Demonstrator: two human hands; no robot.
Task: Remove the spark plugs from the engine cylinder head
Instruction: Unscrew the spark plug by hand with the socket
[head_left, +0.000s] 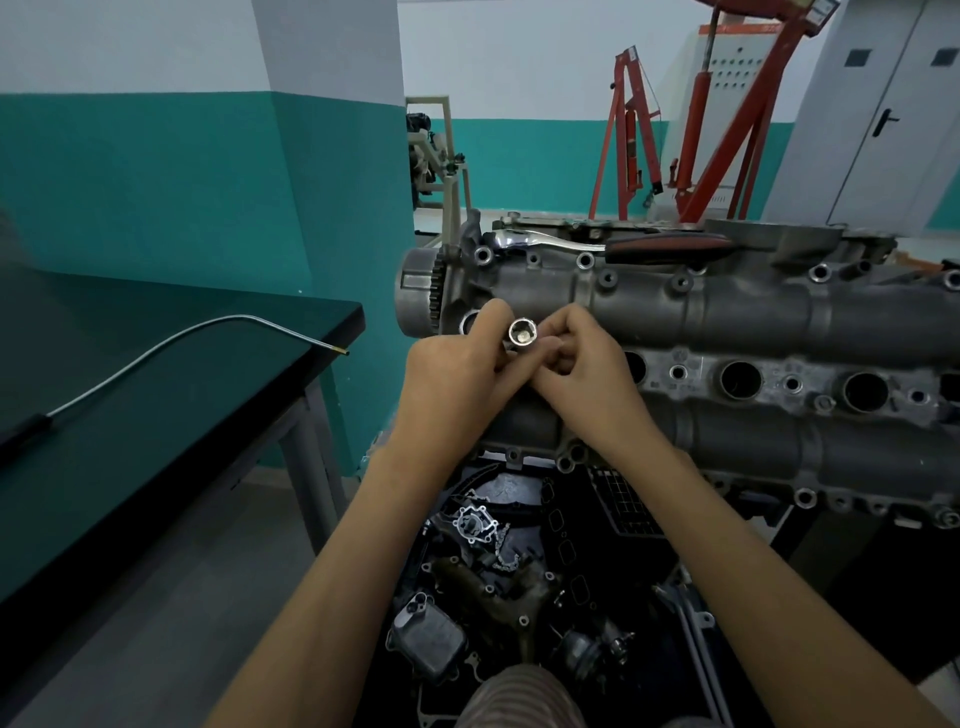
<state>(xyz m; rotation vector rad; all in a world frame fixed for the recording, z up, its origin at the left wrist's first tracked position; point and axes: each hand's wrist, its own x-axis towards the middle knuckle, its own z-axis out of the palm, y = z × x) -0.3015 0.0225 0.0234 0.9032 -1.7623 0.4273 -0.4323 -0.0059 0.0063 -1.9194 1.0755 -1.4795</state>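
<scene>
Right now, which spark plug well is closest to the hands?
The leftmost well, at the sprocket end: the left hand partly covers it, while the other open wells lie farther right.

An automotive workshop: a bare engine cylinder head (727, 332) on a stand, a ratchet wrench (613, 244) lying on top, loose engine parts (493, 571) in a tray beneath, red engine hoists (691, 130) against the teal-and-white wall

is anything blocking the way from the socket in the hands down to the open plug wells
Nothing visible. The socket, held by the left hand and right hand, sits above the cylinder head; its wells gape open.
</scene>
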